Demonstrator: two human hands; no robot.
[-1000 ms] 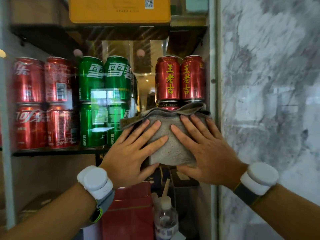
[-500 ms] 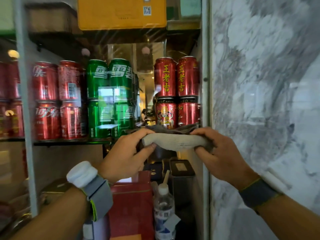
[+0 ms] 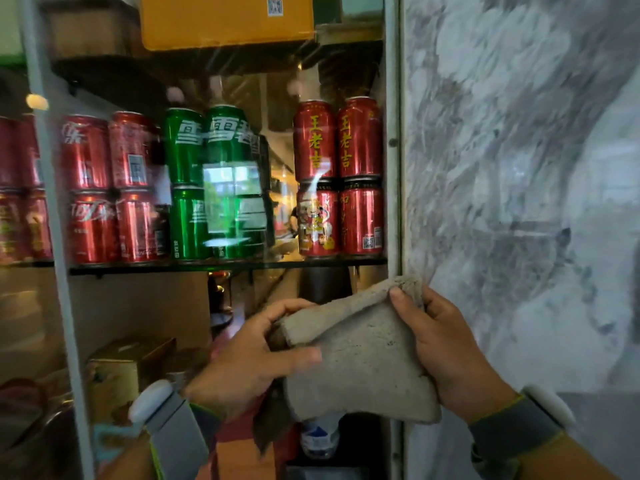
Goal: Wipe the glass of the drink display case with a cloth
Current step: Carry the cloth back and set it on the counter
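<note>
At the far left, behind the glass [image 3: 104, 306] of the display case, I see red cola cans [image 3: 110, 188] stacked in 2 rows on the shelf [image 3: 225, 266]. Next to them stand the green cans [image 3: 211, 181], also in 2 rows, and a bright reflection of a window lies over them on the glass. Above, on the upper shelf, there is a yellow box [image 3: 225, 20]. Below the shelf, at the lower left, a golden box [image 3: 128, 368] stands inside the case.

My left hand [image 3: 249, 362] is in front of the lower part of the glass. Its thumb and fingers pinch the left edge of the grey cloth [image 3: 363, 362], so this hand is closed on the cloth. I cannot tell if the cloth touches the glass; it seems to be held just in front of it.

Further right, 4 red cans with yellow letters [image 3: 339, 174] stand in 2 rows close to the metal frame [image 3: 393, 168] of the case. The cloth hangs between my 2 hands, folded over, below this shelf. Under it the top of a plastic bottle [image 3: 318, 441] shows a little.

My right hand [image 3: 446, 351] grips the upper right corner of the cloth, the thumb on the front side and the fingers behind, near the frame. On the right of the frame is the grey marble wall [image 3: 519, 168].
</note>
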